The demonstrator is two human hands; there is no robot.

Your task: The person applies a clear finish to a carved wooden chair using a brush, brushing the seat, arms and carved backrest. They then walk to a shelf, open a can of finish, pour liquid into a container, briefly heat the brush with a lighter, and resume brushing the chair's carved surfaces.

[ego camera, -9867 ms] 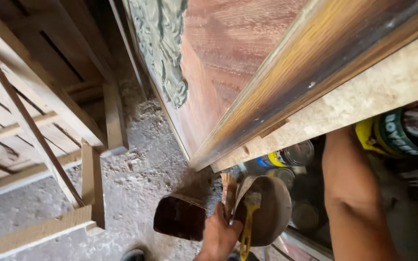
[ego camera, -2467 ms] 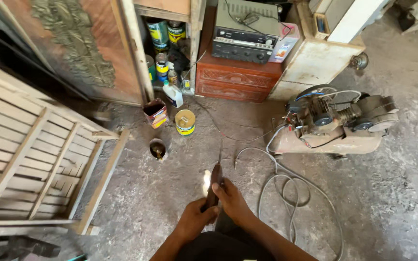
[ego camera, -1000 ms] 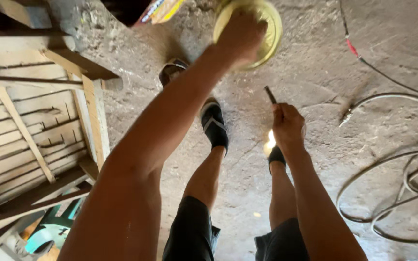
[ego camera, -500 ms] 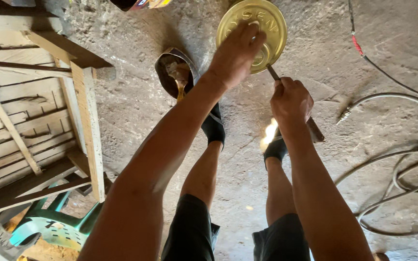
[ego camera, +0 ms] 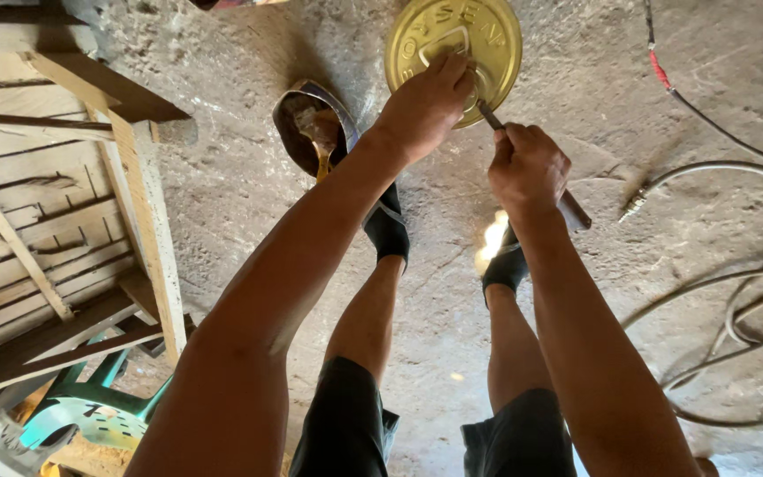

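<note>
A round yellow metal can lid (ego camera: 452, 44) is being pressed down by the left hand (ego camera: 426, 106), whose fingers (ego camera: 452, 69) are being spread flat over its top, released rather than clenched around anything. Just beside that lid, at its lower right edge, a thin metal tool (ego camera: 492, 117) is being gripped by the right hand (ego camera: 527, 168), whose fingers are being clenched around the shaft; the tip is being held against the lid's rim, and the tool's handle end (ego camera: 574, 212) is being shown sticking out below the fist. The lid itself is being seen from above on the concrete floor (ego camera: 222, 177), near the top of the view. To the left of the lid, a dented brown tin (ego camera: 311, 132) with a brush handle in it is being shown, standing apart from it. Below the lid, 2 dark shoes (ego camera: 388, 230) are being planted on the floor. Well to the left of the lid, a wooden slatted frame (ego camera: 64, 230) is being leaned, and well to the right, a grey hose (ego camera: 717, 291) is being coiled.
</note>
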